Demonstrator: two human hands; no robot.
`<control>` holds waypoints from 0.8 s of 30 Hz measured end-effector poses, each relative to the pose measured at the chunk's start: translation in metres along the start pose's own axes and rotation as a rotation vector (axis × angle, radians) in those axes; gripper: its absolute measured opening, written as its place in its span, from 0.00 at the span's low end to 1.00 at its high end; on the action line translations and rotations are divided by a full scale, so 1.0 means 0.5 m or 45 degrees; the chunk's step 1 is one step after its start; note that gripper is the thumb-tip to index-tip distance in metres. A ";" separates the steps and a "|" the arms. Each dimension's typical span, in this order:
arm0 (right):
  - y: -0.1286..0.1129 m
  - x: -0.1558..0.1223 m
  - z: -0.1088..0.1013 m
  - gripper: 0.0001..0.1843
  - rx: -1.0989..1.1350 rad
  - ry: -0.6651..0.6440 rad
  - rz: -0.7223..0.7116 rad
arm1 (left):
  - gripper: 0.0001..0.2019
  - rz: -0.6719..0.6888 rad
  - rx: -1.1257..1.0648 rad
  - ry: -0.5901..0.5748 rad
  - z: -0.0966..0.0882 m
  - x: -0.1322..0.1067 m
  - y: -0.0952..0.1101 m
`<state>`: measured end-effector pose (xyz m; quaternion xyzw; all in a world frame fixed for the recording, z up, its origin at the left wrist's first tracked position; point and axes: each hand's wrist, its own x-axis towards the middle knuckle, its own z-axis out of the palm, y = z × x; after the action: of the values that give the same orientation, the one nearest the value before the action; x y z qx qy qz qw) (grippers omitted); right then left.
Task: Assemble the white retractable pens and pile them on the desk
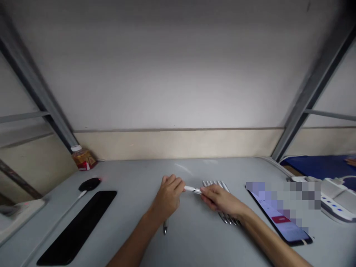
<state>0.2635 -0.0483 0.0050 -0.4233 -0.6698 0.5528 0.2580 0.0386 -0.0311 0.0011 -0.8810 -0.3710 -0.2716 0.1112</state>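
A white pen (190, 188) with a silver section spans the gap between my hands, roughly level above the desk. My left hand (170, 191) is closed around its left end. At the other end, my right hand (215, 196) pinches the silver part between thumb and fingers. Several silver-and-white pens (229, 219) lie side by side on the desk under my right hand, which hides their middles. Below my left wrist the silver tip of another pen (165, 227) shows; the rest of it is covered.
A dark phone-like slab (78, 228) lies at left, near a round black charger (89, 184) with a white cable. A bottle (82, 158) stands at the back left. A lit phone (278, 215) and a white power strip (338, 204) sit on the right of the grey desk (150, 168).
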 end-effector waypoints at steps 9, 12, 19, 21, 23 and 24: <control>0.017 0.009 -0.035 0.24 0.727 -0.087 0.213 | 0.11 0.030 0.076 0.061 0.008 0.022 0.023; 0.008 0.013 -0.029 0.22 0.631 0.195 0.001 | 0.11 -0.052 -0.013 -0.018 -0.002 0.029 0.028; 0.003 0.031 -0.013 0.12 1.059 0.518 -0.315 | 0.13 -0.220 -0.297 -0.098 -0.030 0.012 0.007; 0.007 0.037 -0.015 0.09 1.312 0.441 -0.290 | 0.13 -0.225 -0.316 -0.101 -0.028 0.010 -0.001; 0.011 0.040 -0.019 0.05 1.500 0.381 -0.238 | 0.13 -0.255 -0.296 -0.110 -0.021 0.010 -0.005; 0.012 0.040 -0.021 0.04 1.564 0.359 -0.212 | 0.13 -0.277 -0.267 -0.117 -0.016 0.011 -0.005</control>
<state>0.2633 -0.0255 -0.0007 -0.2134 -0.2209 0.7531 0.5818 0.0368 -0.0292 0.0109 -0.8538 -0.4387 -0.2788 -0.0286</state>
